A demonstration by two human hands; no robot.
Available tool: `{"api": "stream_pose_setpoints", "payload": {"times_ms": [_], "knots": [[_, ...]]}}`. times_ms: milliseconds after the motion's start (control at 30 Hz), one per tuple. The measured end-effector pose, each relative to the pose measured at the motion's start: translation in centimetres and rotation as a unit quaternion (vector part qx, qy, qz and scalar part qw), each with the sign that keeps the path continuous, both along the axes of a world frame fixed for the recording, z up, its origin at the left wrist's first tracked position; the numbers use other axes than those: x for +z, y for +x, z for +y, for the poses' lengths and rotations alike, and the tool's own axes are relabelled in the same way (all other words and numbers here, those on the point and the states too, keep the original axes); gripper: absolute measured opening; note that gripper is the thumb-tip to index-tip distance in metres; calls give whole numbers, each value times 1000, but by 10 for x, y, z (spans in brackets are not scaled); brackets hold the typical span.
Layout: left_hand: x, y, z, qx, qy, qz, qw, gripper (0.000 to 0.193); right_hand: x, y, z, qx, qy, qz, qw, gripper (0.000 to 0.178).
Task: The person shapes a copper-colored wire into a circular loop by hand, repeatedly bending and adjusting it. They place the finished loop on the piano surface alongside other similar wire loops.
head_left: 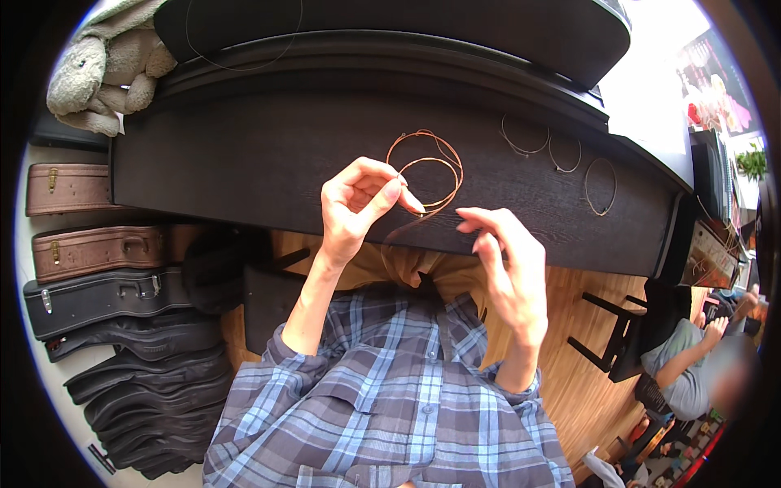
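Between thumb and fingers, my left hand (362,203) pinches a coiled copper-coloured instrument string (458,163). The string makes two loops that stand out above the dark wooden top, and a blurred strand hangs below them. To the right of the coil, my right hand (508,272) is raised with its fingers apart and nothing visible in them. Its fingertips point toward the loops without touching them. Farther right on the dark top (268,154) lie several thin silvery string coils, one of them a ring (587,189) near the right end.
A larger thin wire loop (234,68) lies at the far left of the dark furniture, near a grey plush toy (85,77). Brown and black instrument cases (106,297) are stacked along the left. At right stand a black stool (610,333) and a seated person (691,366).
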State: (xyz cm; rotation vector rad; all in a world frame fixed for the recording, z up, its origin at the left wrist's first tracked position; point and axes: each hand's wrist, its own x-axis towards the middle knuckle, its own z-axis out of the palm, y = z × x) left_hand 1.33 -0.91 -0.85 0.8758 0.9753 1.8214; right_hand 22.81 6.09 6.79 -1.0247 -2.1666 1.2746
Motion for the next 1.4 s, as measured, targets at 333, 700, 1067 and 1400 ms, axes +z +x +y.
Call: {"api": "stream_pose_setpoints", "payload": {"times_ms": [333, 700, 1067, 1400], "knots": [[1, -4, 5, -38, 6, 3, 999, 8, -26, -36, -14, -43, -226, 121, 966, 26], [2, -7, 6, -23, 5, -43, 999, 10, -31, -4, 1, -4, -361, 166, 918, 8], [4, -10, 2, -86, 8, -32, 996, 9, -30, 17, 14, -19, -349, 302, 887, 18], [-6, -11, 1, -179, 88, -132, 971, 7, -30, -9, 6, -68, -281, 251, 924, 8]]}}
